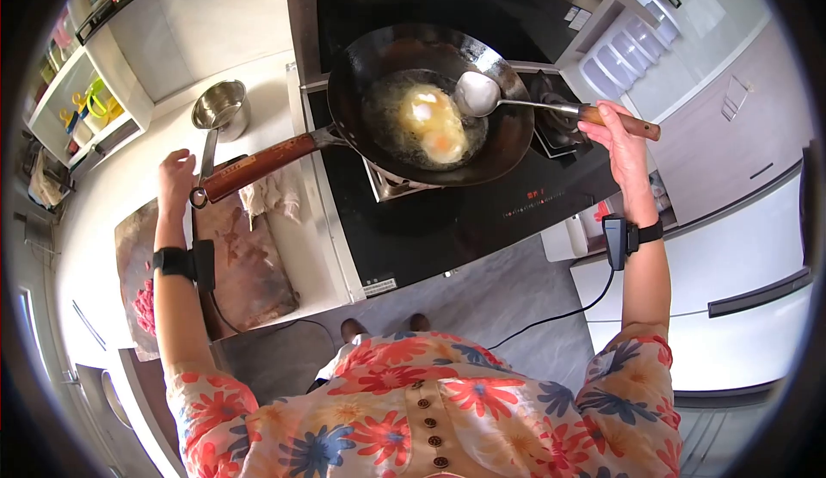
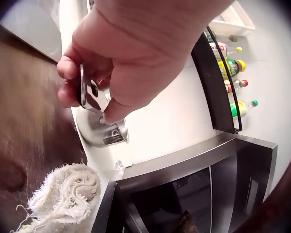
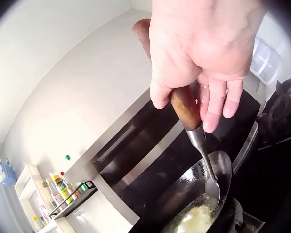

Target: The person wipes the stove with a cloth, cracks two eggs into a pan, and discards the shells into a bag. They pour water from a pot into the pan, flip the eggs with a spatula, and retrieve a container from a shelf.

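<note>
Head cam first: I've got the wok (image 1: 361,65) over the stove (image 1: 447,237), with the egg (image 1: 434,125) sitting in shiny oil. My right hand (image 1: 626,147) holds the ladle (image 1: 479,95) by its wooden handle, its bowl inside the wok right beside the egg. My left hand (image 1: 175,177) is over by the saucepan (image 1: 225,110).

Left wrist cam: fingers curled narrow round a metal handle (image 2: 90,91) with a hole in its end; rumpled cloth (image 2: 70,194) nearby.

Right wrist cam: thumb one side, fingers the other, snug pinch on the ladle.
</note>
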Demonstrator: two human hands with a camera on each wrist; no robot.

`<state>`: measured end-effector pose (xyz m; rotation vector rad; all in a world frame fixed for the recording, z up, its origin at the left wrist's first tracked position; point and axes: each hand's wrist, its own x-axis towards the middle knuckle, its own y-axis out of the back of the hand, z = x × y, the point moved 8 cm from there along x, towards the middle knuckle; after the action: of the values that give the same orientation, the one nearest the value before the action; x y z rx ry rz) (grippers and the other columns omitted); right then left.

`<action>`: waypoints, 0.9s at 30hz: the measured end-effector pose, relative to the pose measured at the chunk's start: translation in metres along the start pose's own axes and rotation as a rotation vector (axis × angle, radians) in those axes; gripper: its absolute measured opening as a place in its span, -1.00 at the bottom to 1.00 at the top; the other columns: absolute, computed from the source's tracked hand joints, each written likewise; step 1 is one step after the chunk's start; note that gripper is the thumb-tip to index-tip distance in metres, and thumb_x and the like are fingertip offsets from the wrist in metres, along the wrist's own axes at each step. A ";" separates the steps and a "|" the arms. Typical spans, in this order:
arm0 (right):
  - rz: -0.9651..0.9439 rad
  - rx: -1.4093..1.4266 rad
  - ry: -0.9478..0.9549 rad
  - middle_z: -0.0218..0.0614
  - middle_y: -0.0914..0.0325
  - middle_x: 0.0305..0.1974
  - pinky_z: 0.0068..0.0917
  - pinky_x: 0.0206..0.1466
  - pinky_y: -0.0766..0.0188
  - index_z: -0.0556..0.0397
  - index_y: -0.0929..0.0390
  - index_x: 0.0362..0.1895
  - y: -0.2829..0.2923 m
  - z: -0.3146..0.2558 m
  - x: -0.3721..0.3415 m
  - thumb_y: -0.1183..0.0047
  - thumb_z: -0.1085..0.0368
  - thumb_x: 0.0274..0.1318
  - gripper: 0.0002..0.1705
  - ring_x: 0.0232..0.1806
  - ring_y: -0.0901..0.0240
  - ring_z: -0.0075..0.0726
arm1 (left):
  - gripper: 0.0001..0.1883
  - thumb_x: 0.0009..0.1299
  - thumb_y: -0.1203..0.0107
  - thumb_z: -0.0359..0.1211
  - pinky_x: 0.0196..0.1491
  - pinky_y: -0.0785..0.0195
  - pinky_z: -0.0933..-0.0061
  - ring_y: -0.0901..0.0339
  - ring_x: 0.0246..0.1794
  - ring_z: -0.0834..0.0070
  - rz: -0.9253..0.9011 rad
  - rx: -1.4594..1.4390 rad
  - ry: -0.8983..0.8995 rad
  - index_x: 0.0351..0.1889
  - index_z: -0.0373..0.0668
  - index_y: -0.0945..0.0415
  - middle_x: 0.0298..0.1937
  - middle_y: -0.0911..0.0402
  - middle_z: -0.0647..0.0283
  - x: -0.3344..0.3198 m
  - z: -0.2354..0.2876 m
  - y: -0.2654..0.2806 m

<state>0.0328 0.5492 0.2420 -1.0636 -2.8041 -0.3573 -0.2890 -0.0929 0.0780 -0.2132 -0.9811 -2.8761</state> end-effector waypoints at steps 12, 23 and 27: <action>-0.164 0.065 0.079 -0.15 -0.54 -0.18 -0.50 -0.15 -0.49 0.16 -0.42 -0.03 -0.026 0.009 0.023 -0.11 0.18 0.12 -0.60 -0.24 -0.58 -0.23 | -0.56 0.42 0.07 -0.04 -0.54 -0.29 0.72 -0.45 -0.53 0.65 -0.215 -0.723 0.119 -0.07 -0.25 -0.47 -0.37 -0.55 0.29 -0.105 0.096 0.007; -0.207 -0.154 0.051 -0.19 -0.54 -0.27 -0.45 -0.19 -0.51 0.16 -0.44 -0.10 0.003 -0.041 0.037 -0.08 0.15 0.12 -0.63 -0.36 -0.60 -0.25 | -0.64 0.26 -0.21 -0.22 -0.55 -0.26 0.69 -0.47 -0.58 0.62 -0.309 -0.664 0.049 -0.08 -0.24 -0.50 -0.36 -0.55 0.31 -0.107 0.105 -0.012; -0.199 -0.180 0.009 -0.20 -0.54 -0.28 -0.48 -0.25 -0.51 0.14 -0.44 -0.11 -0.009 -0.036 0.040 -0.08 0.12 0.10 -0.61 -0.39 -0.60 -0.29 | -0.66 0.22 -0.25 -0.27 -0.56 -0.26 0.68 -0.45 -0.62 0.63 -0.320 -0.678 0.059 -0.12 -0.26 -0.52 -0.40 -0.54 0.32 -0.104 0.100 -0.015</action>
<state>-0.0018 0.5584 0.2828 -0.8097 -2.9224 -0.6435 -0.1785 -0.0150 0.1298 -0.0121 0.0118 -3.3758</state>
